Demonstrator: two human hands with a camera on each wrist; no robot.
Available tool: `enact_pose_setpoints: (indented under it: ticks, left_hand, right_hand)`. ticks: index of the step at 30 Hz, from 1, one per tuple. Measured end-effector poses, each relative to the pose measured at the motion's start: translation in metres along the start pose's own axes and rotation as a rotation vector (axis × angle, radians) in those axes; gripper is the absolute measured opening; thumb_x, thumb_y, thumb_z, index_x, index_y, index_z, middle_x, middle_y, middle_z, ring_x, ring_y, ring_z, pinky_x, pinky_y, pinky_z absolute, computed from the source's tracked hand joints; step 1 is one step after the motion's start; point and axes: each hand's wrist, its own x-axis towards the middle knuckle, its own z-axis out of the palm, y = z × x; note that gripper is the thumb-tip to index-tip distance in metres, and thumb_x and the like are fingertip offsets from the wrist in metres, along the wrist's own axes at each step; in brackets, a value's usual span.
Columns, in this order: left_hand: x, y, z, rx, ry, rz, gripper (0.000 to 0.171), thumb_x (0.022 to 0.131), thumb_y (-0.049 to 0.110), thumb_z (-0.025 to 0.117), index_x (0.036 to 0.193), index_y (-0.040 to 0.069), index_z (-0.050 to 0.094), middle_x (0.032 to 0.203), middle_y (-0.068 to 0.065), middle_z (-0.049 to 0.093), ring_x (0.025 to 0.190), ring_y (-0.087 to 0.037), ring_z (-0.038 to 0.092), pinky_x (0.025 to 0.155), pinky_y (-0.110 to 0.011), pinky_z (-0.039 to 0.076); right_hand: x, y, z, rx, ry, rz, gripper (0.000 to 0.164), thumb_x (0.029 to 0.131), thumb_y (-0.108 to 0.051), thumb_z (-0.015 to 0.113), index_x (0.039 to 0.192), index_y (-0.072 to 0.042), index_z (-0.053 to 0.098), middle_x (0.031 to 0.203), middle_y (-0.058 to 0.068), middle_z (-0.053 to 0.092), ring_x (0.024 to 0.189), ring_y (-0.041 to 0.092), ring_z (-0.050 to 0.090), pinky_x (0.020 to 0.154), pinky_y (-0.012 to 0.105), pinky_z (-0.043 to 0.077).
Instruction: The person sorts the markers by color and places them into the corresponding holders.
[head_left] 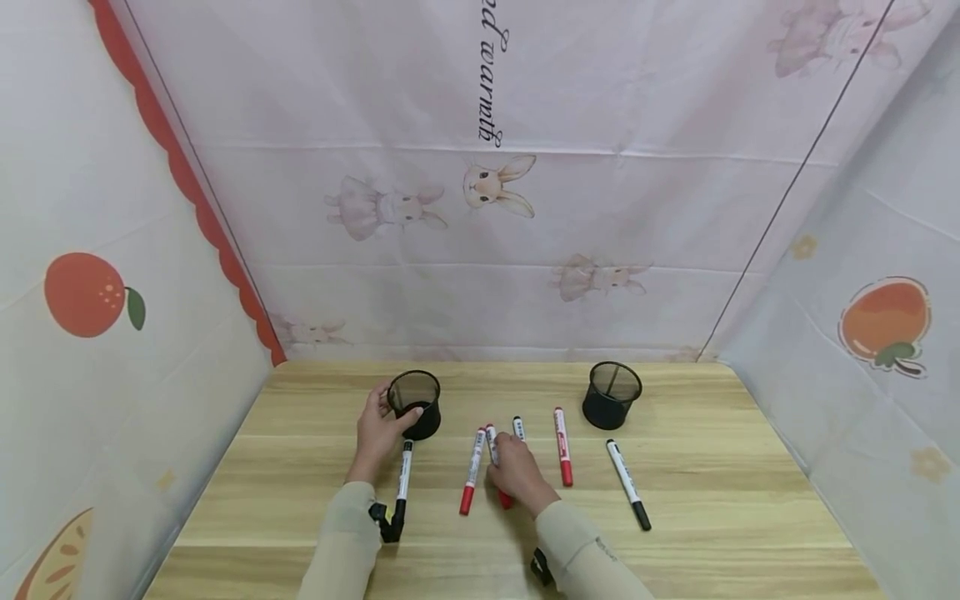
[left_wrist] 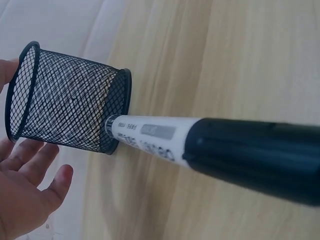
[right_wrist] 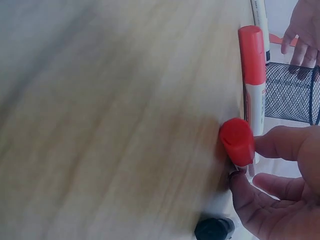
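Observation:
My left hand holds a black mesh pen holder at the back left of the table, thumb at its near side and fingers round its far side. The left wrist view shows this mesh pen holder with fingers on opposite sides of its rim. My right hand pinches a red-capped marker between thumb and finger, low over the table. Just left of it lies another red-capped marker. A black-capped marker lies before the held pen holder, beside my left wrist.
A second mesh pen holder stands at the back right. Right of my right hand lie a red-capped marker and a black-capped marker. Another dark-ended marker is partly hidden behind that hand. Printed cloth walls enclose the wooden table.

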Motion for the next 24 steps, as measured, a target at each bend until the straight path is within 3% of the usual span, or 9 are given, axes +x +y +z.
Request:
enact_pose_setpoints:
  ticks: [14, 24]
  left_hand:
    - [0.0009, -0.0008, 0.0001, -0.001, -0.025, -0.011, 0.08, 0.076, 0.027, 0.078, 0.142, 0.01, 0.035, 0.135, -0.018, 0.04, 0.121, -0.036, 0.04, 0.096, -0.049, 0.037]
    - [0.0005, -0.0022, 0.0004, -0.006, -0.011, -0.009, 0.079, 0.077, 0.027, 0.078, 0.141, 0.01, 0.035, 0.131, -0.016, 0.043, 0.119, -0.035, 0.041, 0.097, -0.049, 0.036]
  right_hand:
    - [0.0043, -0.0015, 0.0014, 0.007, -0.008, 0.079, 0.032, 0.069, -0.002, 0.075, 0.094, 0.002, 0.055, 0.073, 0.004, 0.047, 0.064, 0.017, 0.047, 0.054, 0.028, 0.043]
    - [0.0065, -0.0005, 0.0024, 0.024, -0.008, 0.096, 0.029, 0.066, -0.003, 0.076, 0.083, -0.002, 0.052, 0.068, 0.003, 0.046, 0.059, 0.017, 0.046, 0.05, 0.028, 0.041]
